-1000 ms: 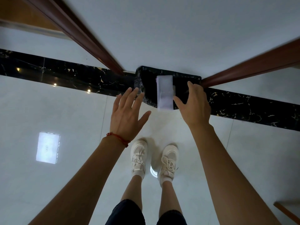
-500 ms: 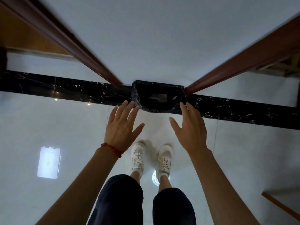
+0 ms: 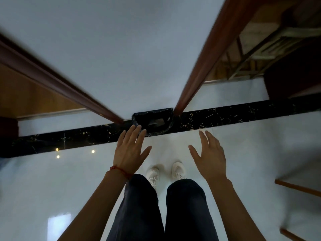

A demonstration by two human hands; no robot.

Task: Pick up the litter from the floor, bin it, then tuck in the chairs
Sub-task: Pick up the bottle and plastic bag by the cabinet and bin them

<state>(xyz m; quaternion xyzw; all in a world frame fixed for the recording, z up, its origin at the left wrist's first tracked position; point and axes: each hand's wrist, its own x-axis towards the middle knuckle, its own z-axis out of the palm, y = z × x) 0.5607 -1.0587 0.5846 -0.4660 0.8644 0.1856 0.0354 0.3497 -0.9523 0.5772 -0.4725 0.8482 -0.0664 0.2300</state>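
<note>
A bin lined with a black bag stands against the white wall, on the black marble floor strip. Inside it lies a pale piece of litter, dim in the shadow. My left hand, with a red string at the wrist, hovers just in front of the bin, fingers straight and spread, holding nothing. My right hand is to the right of the bin, also spread and empty. My legs and white shoes are below, between the arms.
Two brown wooden door frames flank the white wall section behind the bin. A doorway at the upper right shows chair legs or a rack. Wooden furniture edges stick in at the lower right. The glossy white floor spreads to the left.
The white litter that stood above the bin by my right hand has dropped inside. Both hands drew back, and the view rose as I straightened up.
</note>
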